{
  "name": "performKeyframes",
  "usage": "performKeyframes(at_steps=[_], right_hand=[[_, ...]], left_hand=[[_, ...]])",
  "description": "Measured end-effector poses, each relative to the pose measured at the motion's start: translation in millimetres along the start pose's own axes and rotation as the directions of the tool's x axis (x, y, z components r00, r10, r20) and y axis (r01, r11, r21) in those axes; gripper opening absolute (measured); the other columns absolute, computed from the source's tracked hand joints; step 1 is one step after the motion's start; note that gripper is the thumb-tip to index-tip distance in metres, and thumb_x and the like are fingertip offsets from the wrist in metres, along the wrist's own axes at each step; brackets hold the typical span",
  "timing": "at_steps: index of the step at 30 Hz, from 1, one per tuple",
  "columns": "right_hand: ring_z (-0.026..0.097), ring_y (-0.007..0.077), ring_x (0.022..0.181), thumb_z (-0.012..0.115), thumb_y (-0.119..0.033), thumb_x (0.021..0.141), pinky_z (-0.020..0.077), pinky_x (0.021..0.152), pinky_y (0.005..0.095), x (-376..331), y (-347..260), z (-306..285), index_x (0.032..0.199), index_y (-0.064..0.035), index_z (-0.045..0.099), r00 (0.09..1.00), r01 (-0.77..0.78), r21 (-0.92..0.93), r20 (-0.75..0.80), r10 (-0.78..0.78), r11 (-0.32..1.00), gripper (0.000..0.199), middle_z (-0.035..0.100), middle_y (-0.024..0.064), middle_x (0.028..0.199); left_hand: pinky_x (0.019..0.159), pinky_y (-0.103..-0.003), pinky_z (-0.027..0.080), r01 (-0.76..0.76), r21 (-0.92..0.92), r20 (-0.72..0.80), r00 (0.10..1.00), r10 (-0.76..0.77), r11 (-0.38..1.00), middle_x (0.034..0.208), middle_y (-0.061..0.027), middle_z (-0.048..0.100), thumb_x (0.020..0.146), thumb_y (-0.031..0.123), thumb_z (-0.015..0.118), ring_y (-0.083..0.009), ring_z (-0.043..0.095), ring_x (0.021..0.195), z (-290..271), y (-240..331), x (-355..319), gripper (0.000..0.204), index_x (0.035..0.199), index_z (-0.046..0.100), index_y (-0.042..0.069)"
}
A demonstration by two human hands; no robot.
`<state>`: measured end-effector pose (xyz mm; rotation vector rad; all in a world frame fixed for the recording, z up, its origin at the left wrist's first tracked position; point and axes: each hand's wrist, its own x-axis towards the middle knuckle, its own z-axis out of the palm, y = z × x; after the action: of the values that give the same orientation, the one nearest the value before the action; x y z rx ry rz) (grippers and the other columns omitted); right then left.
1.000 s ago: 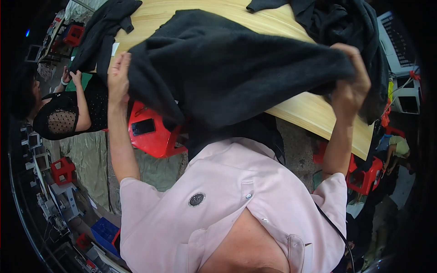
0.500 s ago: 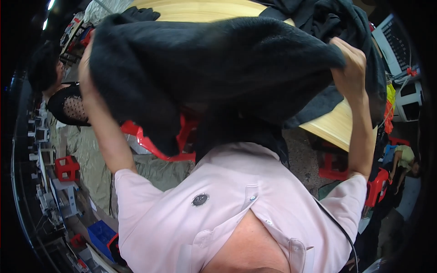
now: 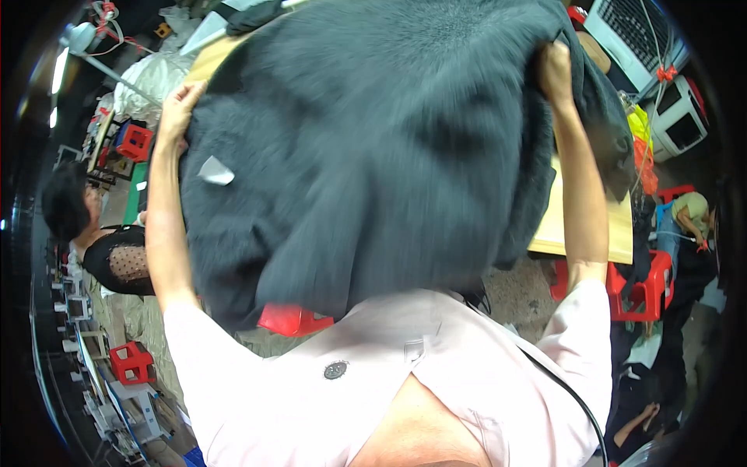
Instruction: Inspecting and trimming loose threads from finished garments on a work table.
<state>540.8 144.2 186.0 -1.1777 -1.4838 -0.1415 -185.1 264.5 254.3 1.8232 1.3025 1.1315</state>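
Note:
A large piece of dark, fuzzy cloth (image 3: 373, 156) hangs spread between my raised arms, its lower part draping toward my shirt. My left hand (image 3: 180, 107) pinches its edge at the left, fingers closed. At the upper right my right hand (image 3: 555, 74) is closed in a fist on the cloth's other side. A small white tag or scrap (image 3: 216, 171) shows on the cloth's left part. The middle of the cloth is smeared by motion, and whether it is a finished garment I cannot tell.
Beneath the cloth is a pale wooden table (image 3: 587, 226), with more dark cloth (image 3: 603, 132) at its right side. Red plastic stools (image 3: 650, 288) stand around. One person (image 3: 117, 249) is at the left, another (image 3: 689, 218) at the far right.
Both hands have kept hold of the cloth while it opened out and dropped lower toward my chest. The white scrap has come into sight. My view has shifted, so the surroundings appear lower.

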Motion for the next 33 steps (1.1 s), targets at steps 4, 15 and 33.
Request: performKeyframes(at_steps=[4,15,33], right_hand=[[0.075,0.0493,0.11,0.066,-0.054,0.11,0.0575,0.092,0.0544,-105.1,14.3,66.7,0.125,-0.005,0.078,0.796,-0.415,-0.518,0.191,0.574,0.748,0.053,0.077,0.029,0.109],[0.073,0.0224,0.115,0.083,-0.014,0.1,0.058,0.098,0.0351,-172.2,-58.2,41.0,0.135,-0.0067,0.079,0.896,-0.194,-0.233,0.354,0.269,0.953,0.037,0.072,0.0123,0.143],[0.079,0.0297,0.096,0.085,-0.007,0.092,0.0669,0.082,0.0364,-132.3,-161.8,157.1,0.139,-0.0172,0.071,0.316,0.318,0.184,0.904,-0.287,0.93,0.05,0.061,0.0101,0.157]], left_hand=[[0.094,-0.028,0.056,0.27,0.25,-0.233,0.949,-0.213,0.93,0.105,-0.0022,0.081,0.101,0.019,0.087,-0.0117,0.074,0.097,-15.5,-189.0,-64.3,0.025,0.116,0.082,0.001],[0.112,-0.048,0.05,-0.178,0.444,0.136,0.982,0.13,0.878,0.147,-0.0164,0.069,0.085,0.032,0.096,-0.038,0.065,0.137,200.8,-61.1,-215.5,0.064,0.14,0.072,0.008],[0.074,-0.038,0.057,0.006,0.179,-0.068,0.998,0.006,0.984,0.092,-0.017,0.075,0.113,0.013,0.068,-0.0286,0.076,0.083,199.3,-84.4,-203.4,0.014,0.114,0.065,0.0]])
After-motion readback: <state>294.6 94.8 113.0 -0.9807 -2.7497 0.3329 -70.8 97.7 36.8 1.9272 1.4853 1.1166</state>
